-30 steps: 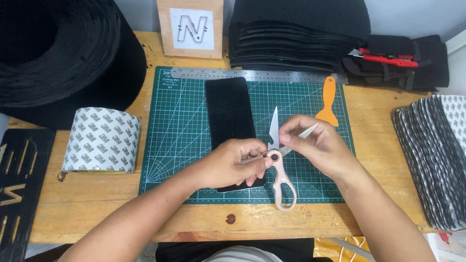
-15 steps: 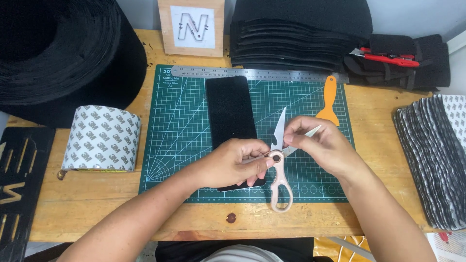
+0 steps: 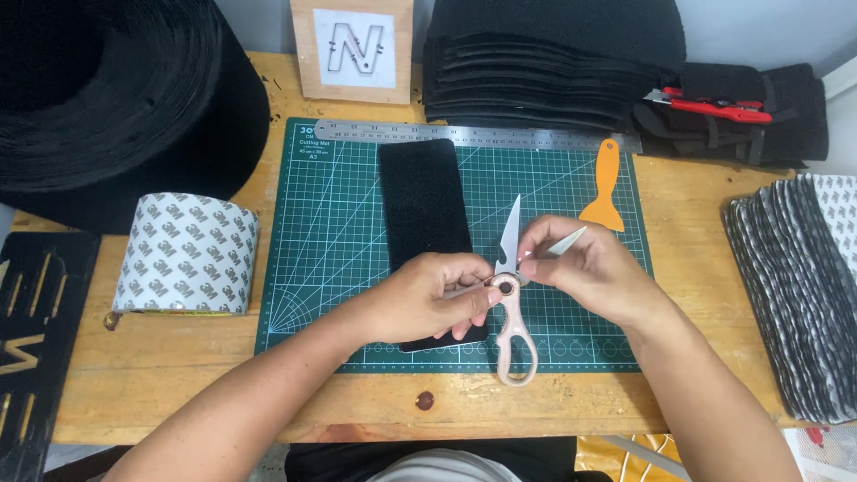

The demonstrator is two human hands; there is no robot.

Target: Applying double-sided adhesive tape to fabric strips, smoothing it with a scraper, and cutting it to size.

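Pale pink-handled scissors [image 3: 513, 303] with open steel blades lie lengthwise, tips toward 12 and 2 o'clock; left hand [image 3: 428, 299] fingers pinch the pivot, right hand [image 3: 585, 268] fingers pinch one blade.

A wooden worktable [image 3: 696, 192] fills most of the frame, its pale planks stained and scuffed, with a dark knot near the front edge at lower centre. Along the top of the frame, a plain grey-white wall [image 3: 768, 27] stands behind the table, brightest at the upper right. Even, soft light falls from above, casting only faint shadows. At the far lower left, a narrow sliver of pale floor [image 3: 62, 457] shows below the table edge.
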